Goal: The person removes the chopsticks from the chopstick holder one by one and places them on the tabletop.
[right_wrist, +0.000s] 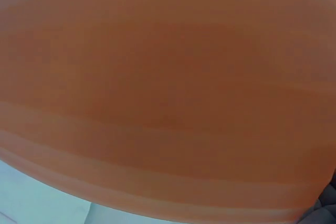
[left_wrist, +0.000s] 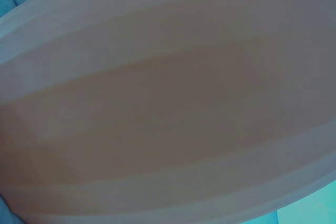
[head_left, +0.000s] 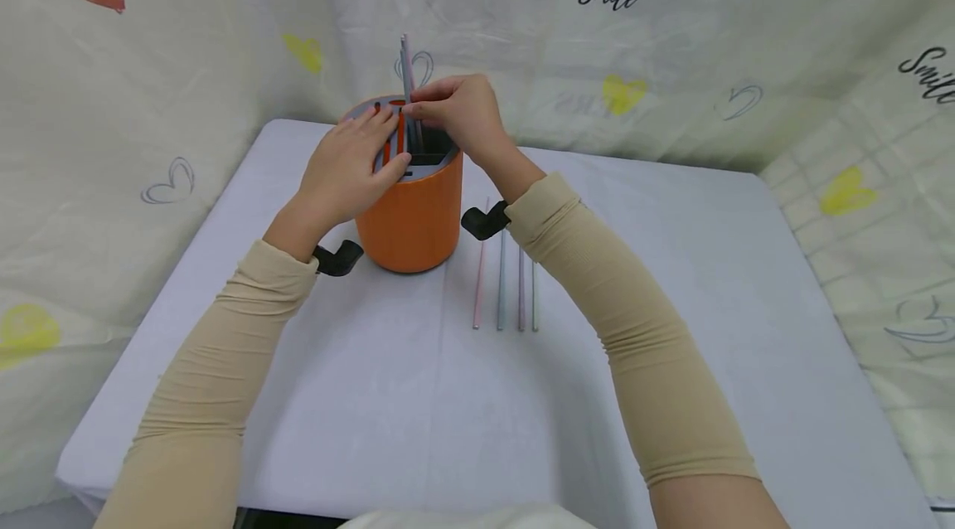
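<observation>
My right hand (head_left: 466, 114) pinches a few thin, pale chopsticks (head_left: 406, 65) that stand upright at the top of an orange round utensil holder (head_left: 410, 222). Their lower ends go down into an open dark compartment (head_left: 433, 149). With fingers spread, my left hand (head_left: 343, 164) rests on the holder's grey slotted top (head_left: 427, 171), beside narrow slots showing orange. Both wrist cameras sit close to the holder, whose curved wall (left_wrist: 168, 103) fills the left wrist view; the orange side (right_wrist: 168, 93) likewise fills the right wrist view.
Several pastel chopsticks (head_left: 501, 288) lie side by side on the white-covered table (head_left: 358, 413), partly under my right forearm. Behind the table hangs a printed curtain (head_left: 537, 40) close to the holder. Black wrist mounts (head_left: 339, 258) are on both wrists.
</observation>
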{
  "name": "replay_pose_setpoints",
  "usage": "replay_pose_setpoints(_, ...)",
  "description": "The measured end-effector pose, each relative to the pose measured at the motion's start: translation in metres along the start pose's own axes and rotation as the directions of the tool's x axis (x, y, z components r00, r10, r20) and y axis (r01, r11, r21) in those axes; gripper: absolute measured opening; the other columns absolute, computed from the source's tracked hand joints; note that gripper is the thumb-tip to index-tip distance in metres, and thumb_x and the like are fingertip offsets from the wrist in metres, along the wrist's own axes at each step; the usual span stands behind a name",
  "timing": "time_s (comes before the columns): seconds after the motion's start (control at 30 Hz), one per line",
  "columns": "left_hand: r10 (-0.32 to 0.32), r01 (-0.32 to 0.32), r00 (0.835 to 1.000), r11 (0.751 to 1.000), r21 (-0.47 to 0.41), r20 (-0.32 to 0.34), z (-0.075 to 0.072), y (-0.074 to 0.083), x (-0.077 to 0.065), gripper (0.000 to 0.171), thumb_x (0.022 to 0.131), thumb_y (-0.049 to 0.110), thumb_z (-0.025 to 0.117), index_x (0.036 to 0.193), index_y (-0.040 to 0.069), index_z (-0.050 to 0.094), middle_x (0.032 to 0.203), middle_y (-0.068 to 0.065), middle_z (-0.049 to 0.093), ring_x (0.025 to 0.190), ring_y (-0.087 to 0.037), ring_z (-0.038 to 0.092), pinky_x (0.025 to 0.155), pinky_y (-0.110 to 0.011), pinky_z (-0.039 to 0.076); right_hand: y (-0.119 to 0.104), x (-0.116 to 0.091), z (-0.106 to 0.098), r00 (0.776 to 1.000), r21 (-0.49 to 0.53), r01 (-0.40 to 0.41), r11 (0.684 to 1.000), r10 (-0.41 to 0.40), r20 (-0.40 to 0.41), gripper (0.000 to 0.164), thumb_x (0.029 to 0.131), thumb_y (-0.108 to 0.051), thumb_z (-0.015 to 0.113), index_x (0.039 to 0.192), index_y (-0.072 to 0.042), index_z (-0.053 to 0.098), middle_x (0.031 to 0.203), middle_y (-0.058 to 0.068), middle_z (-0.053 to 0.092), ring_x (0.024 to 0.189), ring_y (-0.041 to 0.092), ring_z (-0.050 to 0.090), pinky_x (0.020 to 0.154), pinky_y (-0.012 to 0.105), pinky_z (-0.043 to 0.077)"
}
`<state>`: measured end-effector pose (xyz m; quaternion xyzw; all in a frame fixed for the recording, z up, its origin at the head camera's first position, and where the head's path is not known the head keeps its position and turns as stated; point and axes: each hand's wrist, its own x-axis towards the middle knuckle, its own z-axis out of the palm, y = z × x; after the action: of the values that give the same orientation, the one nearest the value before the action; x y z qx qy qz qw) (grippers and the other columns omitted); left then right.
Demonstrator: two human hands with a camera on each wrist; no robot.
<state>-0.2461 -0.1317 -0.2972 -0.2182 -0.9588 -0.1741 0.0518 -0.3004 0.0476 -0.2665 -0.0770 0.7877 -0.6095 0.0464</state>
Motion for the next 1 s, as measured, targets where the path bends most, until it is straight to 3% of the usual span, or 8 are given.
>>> replay_pose_setpoints(0.23,-0.003,0.003,1.000,1.000,0.001,-0.007,0.000,-0.002,-0.001,0.064,0.104,0.042,0.036,0.156,0.005,0.031,0.163,-0.013,0.028,0.154,-0.032,0.021,0.129,-0.045,0.014,0.000,-0.001,0.002,1.000,0.015,0.008,1.000,-0.008,0.000,0.028,0.088,-0.012,0.075,0.114,-0.002,0.075,0.118,0.013,0.073,0.101,0.021,0.074,0.087,0.024,0.060)
replay_pose_setpoints(0.37,-0.004,0.004,1.000,1.000,0.001,0.004,0.001,-0.001,0.000,0.064,0.104,0.043,0.036,0.156,0.005,0.031,0.163,-0.013,0.028,0.154,-0.032,0.021,0.129,-0.045,0.013,-0.006,-0.009,-0.006,0.999,0.088,0.029,0.996,-0.026,-0.032,0.027,0.087,-0.010,0.075,0.112,0.000,0.075,0.114,0.015,0.074,0.101,0.022,0.074,0.088,0.026,0.060)
replay_pose_setpoints(0.53,-0.011,0.011,1.000,1.000,0.000,0.011,0.004,-0.001,0.001,0.065,0.104,0.043,0.036,0.156,0.005,0.031,0.164,-0.013,0.028,0.154,-0.033,0.020,0.129,-0.046,0.013,-0.019,-0.018,-0.021,0.990,0.187,0.121,0.975,-0.106,-0.093,0.027,0.086,-0.008,0.076,0.111,0.003,0.075,0.105,0.012,0.075,0.095,0.017,0.075,0.088,0.026,0.060)
replay_pose_setpoints(0.7,-0.010,0.010,1.000,1.000,0.008,0.007,0.004,-0.001,0.000,0.065,0.104,0.043,0.037,0.156,0.004,0.031,0.164,-0.014,0.027,0.154,-0.033,0.020,0.129,-0.046,0.013,-0.032,-0.021,-0.039,0.954,0.309,0.282,0.908,-0.230,-0.194,0.026,0.084,-0.001,0.075,0.108,0.008,0.074,0.086,0.005,0.076,0.084,0.014,0.075,0.086,0.029,0.061)
replay_pose_setpoints(1.0,-0.012,0.012,1.000,1.000,0.003,0.006,0.004,0.001,0.000,0.064,0.104,0.042,0.036,0.156,0.005,0.030,0.164,-0.013,0.027,0.154,-0.033,0.019,0.129,-0.046,0.012,-0.061,-0.043,-0.078,0.884,0.471,0.446,0.761,-0.291,-0.367,0.021,0.083,0.007,0.072,0.104,0.010,0.074,0.082,0.010,0.076,0.082,0.021,0.075,0.089,0.033,0.061)
